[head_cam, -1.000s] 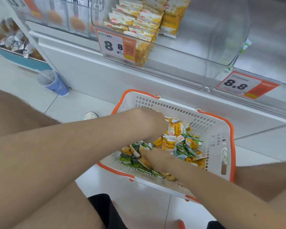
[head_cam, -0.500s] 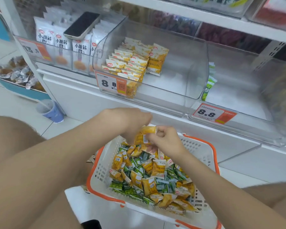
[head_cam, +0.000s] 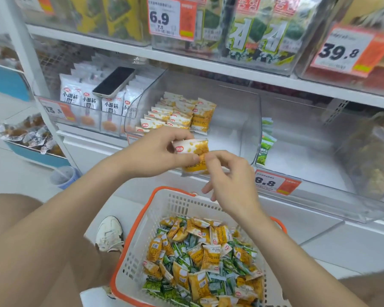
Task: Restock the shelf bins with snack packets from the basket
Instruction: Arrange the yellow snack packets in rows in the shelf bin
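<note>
One yellow-and-white snack packet (head_cam: pixel 192 151) is pinched between left hand (head_cam: pixel 157 154) and right hand (head_cam: pixel 231 180), the clear bin (head_cam: pixel 249 120) just beyond them; half a second ago they held it lower, close over the basket (head_cam: pixel 142 240) below.

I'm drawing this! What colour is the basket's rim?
Orange rim on a white basket, clearest in the head view.
</note>
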Demonstrator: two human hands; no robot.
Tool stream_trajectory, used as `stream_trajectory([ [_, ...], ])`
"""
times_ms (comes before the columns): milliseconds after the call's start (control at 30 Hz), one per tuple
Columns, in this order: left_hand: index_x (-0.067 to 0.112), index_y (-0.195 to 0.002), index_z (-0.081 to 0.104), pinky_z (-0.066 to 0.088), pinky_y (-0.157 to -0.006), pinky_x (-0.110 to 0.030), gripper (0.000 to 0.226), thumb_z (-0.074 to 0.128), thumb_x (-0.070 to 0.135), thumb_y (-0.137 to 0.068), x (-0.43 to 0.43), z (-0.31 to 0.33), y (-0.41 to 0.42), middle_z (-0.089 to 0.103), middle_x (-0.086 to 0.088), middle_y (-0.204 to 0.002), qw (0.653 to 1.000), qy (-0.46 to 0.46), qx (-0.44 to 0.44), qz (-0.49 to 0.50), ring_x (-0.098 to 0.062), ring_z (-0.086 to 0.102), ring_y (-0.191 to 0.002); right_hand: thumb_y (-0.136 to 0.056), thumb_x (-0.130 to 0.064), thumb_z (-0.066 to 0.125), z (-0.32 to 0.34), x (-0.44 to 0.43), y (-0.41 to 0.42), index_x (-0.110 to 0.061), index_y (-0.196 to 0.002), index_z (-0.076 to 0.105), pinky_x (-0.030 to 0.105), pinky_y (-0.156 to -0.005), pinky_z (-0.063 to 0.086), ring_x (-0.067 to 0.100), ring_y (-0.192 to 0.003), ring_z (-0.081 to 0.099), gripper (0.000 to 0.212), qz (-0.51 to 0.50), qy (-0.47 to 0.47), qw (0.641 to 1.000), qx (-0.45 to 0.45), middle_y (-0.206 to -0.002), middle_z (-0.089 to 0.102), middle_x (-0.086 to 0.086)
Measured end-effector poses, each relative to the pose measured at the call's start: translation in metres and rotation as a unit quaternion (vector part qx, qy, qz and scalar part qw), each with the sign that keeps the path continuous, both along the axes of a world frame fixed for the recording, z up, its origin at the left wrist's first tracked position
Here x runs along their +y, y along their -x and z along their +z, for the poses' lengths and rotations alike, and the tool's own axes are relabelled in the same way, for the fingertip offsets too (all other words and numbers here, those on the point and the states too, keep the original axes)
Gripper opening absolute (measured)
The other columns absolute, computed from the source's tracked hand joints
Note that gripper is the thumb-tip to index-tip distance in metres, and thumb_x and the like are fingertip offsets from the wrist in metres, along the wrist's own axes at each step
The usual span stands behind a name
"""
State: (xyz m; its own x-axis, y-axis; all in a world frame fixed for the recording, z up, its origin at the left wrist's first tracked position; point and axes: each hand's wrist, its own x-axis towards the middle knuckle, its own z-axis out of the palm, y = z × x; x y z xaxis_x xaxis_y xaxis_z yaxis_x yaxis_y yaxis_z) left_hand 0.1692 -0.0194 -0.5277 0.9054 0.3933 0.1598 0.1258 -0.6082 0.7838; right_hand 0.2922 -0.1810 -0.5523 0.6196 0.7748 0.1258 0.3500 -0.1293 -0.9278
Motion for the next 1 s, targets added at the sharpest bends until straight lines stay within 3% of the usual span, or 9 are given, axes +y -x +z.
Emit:
stream_trajectory([
  [100, 0.008, -0.089, 0.070, 0.048, -0.064, -0.037, 0.026, 0.076, 0.032, -0.095, -0.003, 0.006, 0.000, 0.058, -0.007, -0.076, 0.997, 0.077, -0.011, 0.029, -0.015, 0.056, -0.070, -0.101, -0.029, 0.065, -0.003, 0.003, -0.002, -0.021, -0.109, 0.070, 0.038, -0.048, 0.054, 0.023, -0.051, 0.067, 0.013, 0.057, -0.037, 0.997, 0.029, -0.084, 0.074, 0.004],
  [233, 0.006, -0.108, 0.074, 0.058, -0.073, -0.030, 0.024, 0.080, 0.021, -0.090, -0.013, 0.003, -0.004, 0.074, -0.007, -0.093, 0.970, 0.234, -0.020, 0.062, -0.013, 0.067, -0.083, -0.100, -0.026, 0.067, -0.006, 0.008, -0.004, -0.008, -0.112, 0.066, 0.049, -0.058, 0.062, 0.036, -0.061, 0.072, 0.022, 0.055, -0.060, 0.990, 0.117, -0.079, 0.074, 0.017],
  [367, 0.018, -0.111, 0.072, 0.059, -0.079, -0.031, 0.041, 0.090, 0.007, -0.075, -0.014, 0.003, -0.005, 0.079, -0.006, -0.098, 0.959, 0.264, -0.011, 0.097, -0.023, 0.076, -0.089, -0.103, -0.025, 0.062, -0.005, 0.009, -0.006, -0.004, -0.112, 0.065, 0.037, -0.060, 0.063, 0.036, -0.067, 0.075, 0.023, 0.047, -0.059, 0.986, 0.148, -0.083, 0.076, 0.018],
  [500, 0.014, -0.119, 0.063, 0.061, -0.095, -0.045, 0.054, 0.091, 0.003, -0.074, -0.009, 0.003, -0.007, 0.077, -0.013, -0.105, 0.959, 0.257, 0.017, 0.116, -0.030, 0.077, -0.095, -0.103, -0.021, 0.064, -0.002, 0.015, -0.007, -0.004, -0.111, 0.062, 0.041, -0.065, 0.064, 0.036, -0.069, 0.076, 0.019, 0.051, -0.033, 0.985, 0.159, -0.085, 0.077, 0.017],
  [667, 0.021, -0.104, 0.068, 0.062, -0.086, -0.047, 0.036, 0.092, 0.014, -0.078, 0.004, 0.011, -0.014, 0.076, 0.006, -0.085, 0.990, 0.096, 0.021, 0.103, -0.012, 0.075, -0.079, -0.100, -0.021, 0.068, 0.010, 0.032, -0.018, -0.014, -0.117, 0.062, 0.046, -0.076, 0.065, 0.033, -0.075, 0.078, 0.019, 0.060, -0.013, 0.988, 0.144, -0.088, 0.079, 0.010],
  [767, 0.025, -0.120, 0.066, 0.060, -0.084, -0.038, 0.047, 0.088, 0.036, -0.080, 0.017, 0.010, -0.023, 0.073, 0.009, -0.100, 0.985, -0.069, 0.016, 0.159, -0.006, 0.072, -0.084, -0.100, -0.025, 0.068, 0.009, 0.053, -0.033, -0.017, -0.118, 0.066, 0.045, -0.080, 0.064, 0.026, -0.084, 0.078, 0.020, 0.057, -0.042, 0.993, 0.093, -0.092, 0.080, 0.005],
  [833, 0.018, -0.133, 0.061, 0.054, -0.093, -0.039, 0.054, 0.077, 0.044, -0.088, 0.028, 0.004, -0.029, 0.071, 0.001, -0.117, 0.964, -0.189, 0.032, 0.186, -0.016, 0.069, -0.104, -0.095, -0.035, 0.072, 0.001, 0.075, -0.050, -0.021, -0.110, 0.071, 0.046, -0.084, 0.061, 0.018, -0.087, 0.076, 0.021, -0.001, -0.051, 0.999, -0.005, -0.090, 0.079, -0.003],
  [900, 0.014, -0.132, 0.059, 0.049, -0.097, -0.043, 0.047, 0.066, 0.042, -0.095, 0.036, -0.002, -0.033, 0.065, -0.007, -0.126, 0.942, -0.277, 0.067, 0.174, -0.028, 0.061, -0.118, -0.089, -0.040, 0.074, -0.007, 0.099, -0.069, -0.022, -0.099, 0.075, 0.040, -0.085, 0.058, 0.013, -0.085, 0.072, 0.021, -0.076, -0.016, 0.993, -0.089, -0.084, 0.077, -0.009],
  [1000, 0.011, -0.133, 0.053, 0.047, -0.099, -0.048, 0.043, 0.048, 0.042, -0.103, 0.047, -0.011, -0.035, 0.054, -0.012, -0.135, 0.905, -0.350, 0.197, 0.140, -0.036, 0.053, -0.126, -0.082, -0.040, 0.081, -0.019, 0.136, -0.101, -0.015, -0.085, 0.074, 0.040, -0.082, 0.058, 0.025, -0.094, 0.069, 0.026, -0.139, 0.082, 0.982, -0.095, -0.079, 0.073, -0.003],
])
